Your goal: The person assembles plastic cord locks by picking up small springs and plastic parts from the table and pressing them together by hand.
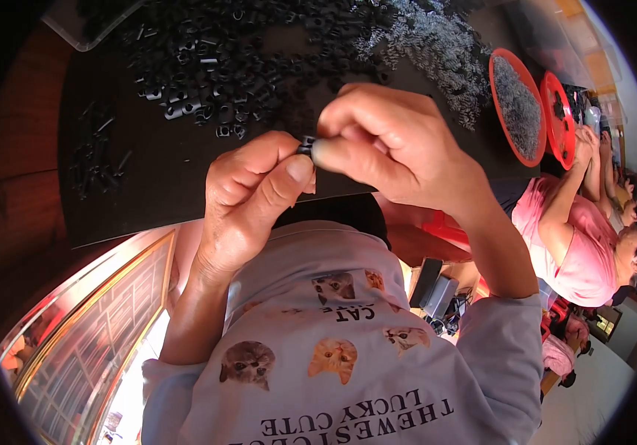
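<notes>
Left grip, head view: a small black plastic part [306,147] is pinched between thumb and curled forefinger of the left hand [238,196], the gap narrowed to the part's width.
Right grip, head view: the part's right side is met by the blurred thumb tip of the right hand [418,152]; whether it is clamped there cannot be told.
Left-hand pose: fingers are folded, thumb angled up and rightward.
Right-hand pose: fingers are bent, thumb pointed left, elbow flexed.
Black part: held between both hands, near the front edge of the counter [166,167].
</notes>
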A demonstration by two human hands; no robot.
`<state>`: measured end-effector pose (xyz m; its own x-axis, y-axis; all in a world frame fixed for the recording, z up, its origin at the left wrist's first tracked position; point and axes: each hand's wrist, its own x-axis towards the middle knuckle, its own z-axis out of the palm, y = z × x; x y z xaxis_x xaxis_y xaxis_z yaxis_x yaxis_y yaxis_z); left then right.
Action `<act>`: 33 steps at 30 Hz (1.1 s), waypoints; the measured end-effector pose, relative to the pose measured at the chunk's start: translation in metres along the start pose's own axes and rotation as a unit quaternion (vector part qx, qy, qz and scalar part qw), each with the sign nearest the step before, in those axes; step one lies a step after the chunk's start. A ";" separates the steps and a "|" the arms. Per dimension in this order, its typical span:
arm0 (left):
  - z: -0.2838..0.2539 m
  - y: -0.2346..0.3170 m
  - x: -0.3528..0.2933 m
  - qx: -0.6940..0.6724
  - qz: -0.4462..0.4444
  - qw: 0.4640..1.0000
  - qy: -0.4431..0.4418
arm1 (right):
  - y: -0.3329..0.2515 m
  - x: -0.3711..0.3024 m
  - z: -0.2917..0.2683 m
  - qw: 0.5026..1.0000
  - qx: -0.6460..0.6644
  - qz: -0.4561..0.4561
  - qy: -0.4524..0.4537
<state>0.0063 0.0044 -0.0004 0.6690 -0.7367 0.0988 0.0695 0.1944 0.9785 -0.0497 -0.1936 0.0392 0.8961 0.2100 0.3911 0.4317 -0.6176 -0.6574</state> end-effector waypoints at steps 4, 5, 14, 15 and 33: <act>-0.002 0.003 0.005 -0.075 -0.025 0.997 -0.028 | -0.006 -0.004 0.009 0.985 -0.150 -0.075 0.047; -0.001 0.003 0.004 -0.081 -0.026 0.996 -0.016 | -0.007 -0.002 0.012 0.974 -0.195 -0.098 0.055; 0.000 0.004 0.005 -0.087 -0.021 0.996 -0.004 | -0.001 0.003 0.006 0.968 -0.196 -0.136 0.076; 0.001 0.006 0.005 -0.097 -0.031 0.995 0.011 | 0.000 0.003 0.003 0.967 -0.197 -0.137 0.084; 0.005 0.005 0.005 0.000 -0.010 1.000 0.022 | 0.053 0.078 -0.150 0.887 -0.397 0.059 0.228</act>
<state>0.0058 -0.0016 0.0060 0.6998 -0.7109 0.0709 0.0833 0.1798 0.9802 0.0272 -0.3230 0.1314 0.7172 -0.1077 0.6885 -0.0324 -0.9921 -0.1215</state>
